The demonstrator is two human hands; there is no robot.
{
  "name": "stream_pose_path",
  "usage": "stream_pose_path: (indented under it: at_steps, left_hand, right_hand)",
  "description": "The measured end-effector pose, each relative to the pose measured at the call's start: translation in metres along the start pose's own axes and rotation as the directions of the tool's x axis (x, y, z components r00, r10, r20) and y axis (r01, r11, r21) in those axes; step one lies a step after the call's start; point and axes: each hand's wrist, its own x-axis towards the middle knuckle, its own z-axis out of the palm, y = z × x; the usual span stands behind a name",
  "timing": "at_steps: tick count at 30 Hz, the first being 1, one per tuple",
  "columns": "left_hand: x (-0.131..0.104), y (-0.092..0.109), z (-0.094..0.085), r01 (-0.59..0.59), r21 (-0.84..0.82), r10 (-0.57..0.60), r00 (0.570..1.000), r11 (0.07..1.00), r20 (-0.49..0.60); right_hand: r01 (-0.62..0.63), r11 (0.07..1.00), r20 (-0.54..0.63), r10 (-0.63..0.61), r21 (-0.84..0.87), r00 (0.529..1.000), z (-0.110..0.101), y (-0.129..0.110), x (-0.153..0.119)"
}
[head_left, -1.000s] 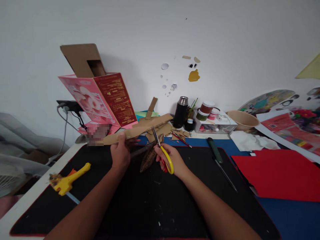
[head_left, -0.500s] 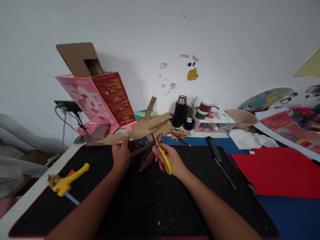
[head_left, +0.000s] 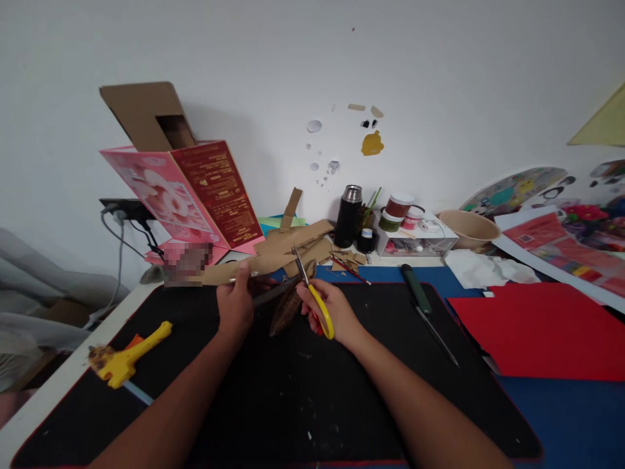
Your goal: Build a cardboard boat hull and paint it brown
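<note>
My left hand (head_left: 235, 301) grips a long strip of brown cardboard (head_left: 268, 263), its thumb on top. My right hand (head_left: 328, 310) is closed on yellow-handled scissors (head_left: 321, 309), whose blades point up and away at the strip's right end. Whether the blades touch the strip is hard to tell. Below and between the hands a brown, pointed, patterned piece (head_left: 284, 312) lies over the black mat (head_left: 303, 404). A dark, flat piece beside it runs toward my left hand and is partly hidden.
Cardboard scraps (head_left: 317, 249), a black flask (head_left: 348, 216) and paint jars (head_left: 399, 206) stand behind the mat. On the right lie a green-handled tool (head_left: 416, 289) and red paper (head_left: 541, 329). A yellow tool (head_left: 127, 359) lies left, before a pink-and-red folder (head_left: 215, 189).
The view has shifted slightly, so the whole scene sits a little further left. Both hands keep nearly the same hold on the strip and the scissors.
</note>
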Motion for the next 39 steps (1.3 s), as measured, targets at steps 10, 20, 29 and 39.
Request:
stream_pose_path:
  at_steps: [10, 20, 29, 39]
  left_hand:
    - [-0.0029, -0.001, -0.0002, -0.004, 0.013, 0.004, 1.0, 1.0, 0.019]
    - [-0.0036, -0.002, -0.0003, -0.029, 0.057, 0.027, 0.999, 0.998, 0.037]
    - [-0.0067, -0.0014, 0.0009, -0.008, 0.065, 0.005, 0.999, 0.998, 0.046]
    - [-0.0075, -0.0042, -0.0006, -0.028, 0.133, 0.02, 0.998, 0.991, 0.058]
  right_hand:
    - [0.0, 1.0, 0.003, 0.0, -0.006, 1.0, -0.0005, 0.0005, 0.0]
    - [-0.013, 1.0, -0.002, 0.013, -0.003, 1.0, -0.0008, -0.0003, 0.0002]
    - [-0.044, 0.999, -0.021, 0.044, 0.013, 0.999, -0.0002, 0.002, 0.002]
    - [-0.008, 1.0, -0.04, 0.007, -0.023, 0.999, 0.0007, 0.001, 0.0021]
